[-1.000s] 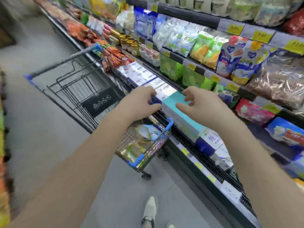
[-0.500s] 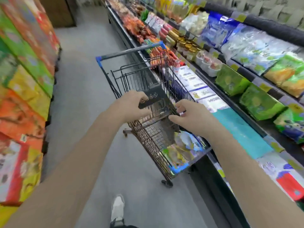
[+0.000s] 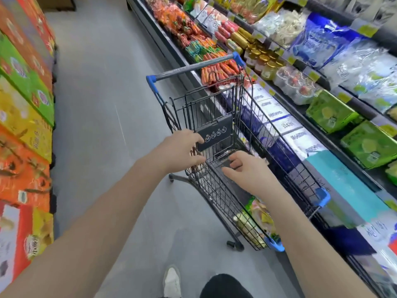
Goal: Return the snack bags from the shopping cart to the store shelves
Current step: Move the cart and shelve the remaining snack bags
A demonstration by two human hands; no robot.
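two hands are hovering over the shopping cart (image 3: 189, 69), fingers loosely apart: the left hand (image 3: 182, 151) at its left rim, the right hand (image 3: 247, 169) above the basket. snack bags (image 3: 255, 218) are lying in its near corner.

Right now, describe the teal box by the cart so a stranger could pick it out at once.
Find the black wire shopping cart parked in the aisle against the shelves on the right. On the lowest shelf beside the cart's near blue corner lies a flat teal box. It alone is plain teal; the boxes further along are white and blue, the packs above green.
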